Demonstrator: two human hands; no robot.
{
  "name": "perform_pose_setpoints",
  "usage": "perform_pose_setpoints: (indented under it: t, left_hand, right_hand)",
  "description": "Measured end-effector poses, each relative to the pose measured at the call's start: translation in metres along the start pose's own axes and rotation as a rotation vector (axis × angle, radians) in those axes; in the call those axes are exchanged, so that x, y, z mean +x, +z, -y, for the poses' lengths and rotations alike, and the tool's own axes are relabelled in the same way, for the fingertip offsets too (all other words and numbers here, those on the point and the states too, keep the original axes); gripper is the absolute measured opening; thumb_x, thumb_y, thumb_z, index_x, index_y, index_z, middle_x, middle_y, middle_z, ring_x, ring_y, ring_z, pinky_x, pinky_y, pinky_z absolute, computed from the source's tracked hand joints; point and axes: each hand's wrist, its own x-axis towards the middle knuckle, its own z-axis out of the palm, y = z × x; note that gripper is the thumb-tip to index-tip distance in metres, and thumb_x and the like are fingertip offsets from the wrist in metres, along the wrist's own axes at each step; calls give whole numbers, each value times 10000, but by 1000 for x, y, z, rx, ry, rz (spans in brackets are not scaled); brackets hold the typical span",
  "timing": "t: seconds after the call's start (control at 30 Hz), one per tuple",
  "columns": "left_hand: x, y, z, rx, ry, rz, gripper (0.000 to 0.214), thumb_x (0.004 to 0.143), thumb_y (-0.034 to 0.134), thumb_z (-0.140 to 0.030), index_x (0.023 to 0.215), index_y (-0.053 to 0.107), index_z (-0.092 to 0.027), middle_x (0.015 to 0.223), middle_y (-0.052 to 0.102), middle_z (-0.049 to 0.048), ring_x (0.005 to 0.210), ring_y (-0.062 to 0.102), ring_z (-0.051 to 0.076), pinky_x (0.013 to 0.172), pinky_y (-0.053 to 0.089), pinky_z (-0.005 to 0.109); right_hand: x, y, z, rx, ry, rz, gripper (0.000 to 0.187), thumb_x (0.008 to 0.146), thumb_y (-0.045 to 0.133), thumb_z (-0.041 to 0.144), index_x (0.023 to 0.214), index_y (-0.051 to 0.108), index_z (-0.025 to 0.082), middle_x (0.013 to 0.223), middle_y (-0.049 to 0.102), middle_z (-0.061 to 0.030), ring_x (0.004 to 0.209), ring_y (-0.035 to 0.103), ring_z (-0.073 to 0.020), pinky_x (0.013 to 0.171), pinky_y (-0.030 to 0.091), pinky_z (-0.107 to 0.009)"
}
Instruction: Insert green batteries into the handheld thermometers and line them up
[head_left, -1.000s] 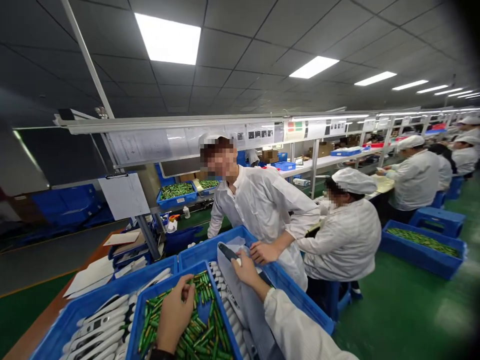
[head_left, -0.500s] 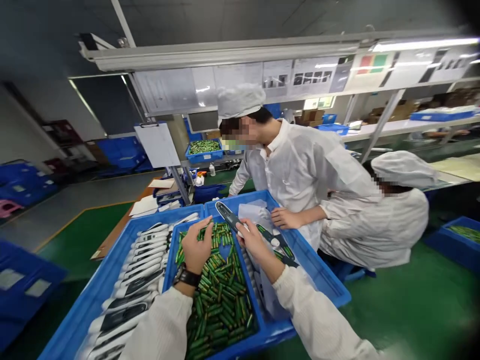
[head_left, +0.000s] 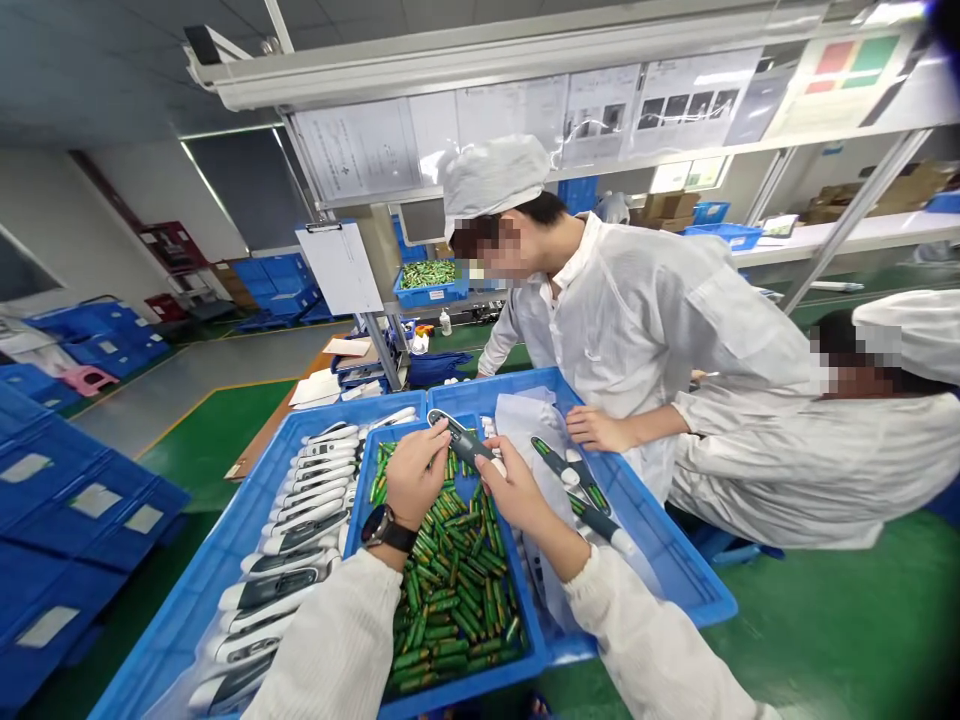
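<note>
Over the near blue tray (head_left: pixel 480 684) of loose green batteries (head_left: pixel 457 575), a grey-and-white handheld device (head_left: pixel 466 443) lies aslant, one end pointing far left and the other near right. The right hand (head_left: pixel 517 490) pinches its near-right end, thumb and fingers closed on it. The left hand (head_left: pixel 412 475) is half curled at the far-left end, fingertips against or just beside the casing; whether they grip it or hold something small, I cannot tell. A dark watch (head_left: pixel 388 530) sits on the left wrist.

To the left, similar devices (head_left: pixel 281 588) lie in a row in a long blue tray (head_left: pixel 214 575). To the right, another blue tray (head_left: pixel 679 545) holds a translucent sheet (head_left: pixel 517 425) and a few devices with green batteries visible in them (head_left: pixel 555 460). A co-worker's hand (head_left: pixel 600 430) rests at this tray's far rim; that person, in white coat and cap, leans with head lowered. Farther off stand a clipboard (head_left: pixel 341 268) with white paper and a blue bin (head_left: pixel 431 295) heaped with green batteries.
</note>
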Motion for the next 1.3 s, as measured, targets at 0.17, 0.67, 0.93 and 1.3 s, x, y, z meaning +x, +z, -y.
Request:
perform_pose_setpoints:
  t: [0.17, 0.67, 0.93, 1.3]
  left_hand:
    - [0, 4, -1, -35, 10, 11, 159, 913, 601, -175, 1018, 715, -213, 1149, 745, 98, 1071, 700, 208, 937, 569, 400]
    - [0, 4, 11, -409, -596, 182, 885, 821, 709, -503, 1533, 297, -179, 1454, 508, 201, 1315, 539, 295, 1080, 480, 462]
    - [1, 19, 3, -824, -925, 123, 655, 799, 730, -427, 1334, 488, -137, 1091, 687, 110, 1020, 675, 207, 968, 540, 372]
    - [-8, 7, 21, -6, -571, 555, 151, 811, 597, -272, 915, 663, -185, 823, 652, 50, 792, 613, 212, 784, 501, 359]
  right_hand:
    - [-3, 0, 1, -82, -31, -16, 219, 926, 521, 410, 1048, 495, 230, 635, 506, 51, 538, 475, -148, 525, 351, -259]
    - [-11, -2, 13, -180, -90, 56, 204, 951, 501, 388, 1078, 504, 229, 632, 532, 54, 538, 500, -149, 548, 344, -267]
    - [-12, 2, 7, -204, -72, 44, 234, 952, 493, 411, 1088, 511, 223, 653, 550, 43, 547, 498, -149, 543, 347, -262]
    - [6, -5, -3, 327, 204, -201, 360, 872, 549, 550, 1045, 461, 247, 596, 495, 59, 468, 431, -117, 446, 305, -223]
